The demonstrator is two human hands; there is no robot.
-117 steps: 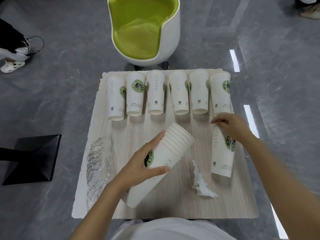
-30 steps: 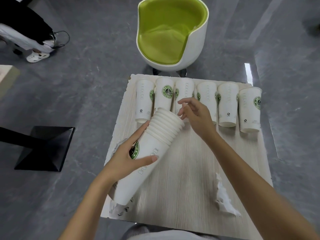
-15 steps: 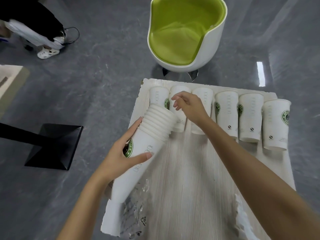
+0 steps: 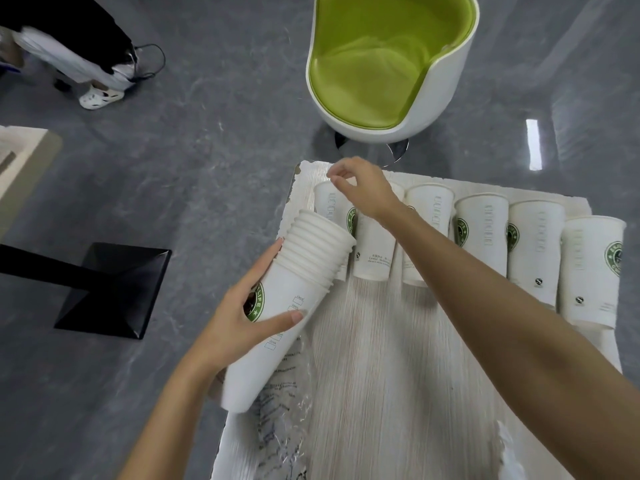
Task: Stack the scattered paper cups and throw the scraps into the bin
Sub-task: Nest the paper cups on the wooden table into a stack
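Note:
My left hand [image 4: 239,320] grips a tilted stack of nested white paper cups [image 4: 301,296] over the table's left edge, rims pointing away from me. Several single cups with green logos [image 4: 485,230] stand in a row along the far side of the pale wood table [image 4: 381,375]. My right hand [image 4: 363,188] reaches across to the far-left cup [image 4: 329,206]. Its curled thumb and forefinger sit at that cup's rim, slightly apart. A white paper scrap [image 4: 509,452] lies at the near right. Crumpled clear plastic wrap [image 4: 280,427] lies at the near left.
A white tub chair with a green seat [image 4: 381,64] stands just beyond the table. A black table base [image 4: 110,289] sits on the grey floor to the left. Another person's legs and a white shoe [image 4: 100,97] are at the far left. No bin is in view.
My right hand has moved left along the row, from the second cup to the far-left one. The stack in my left hand has stayed tilted. My view has swung left.

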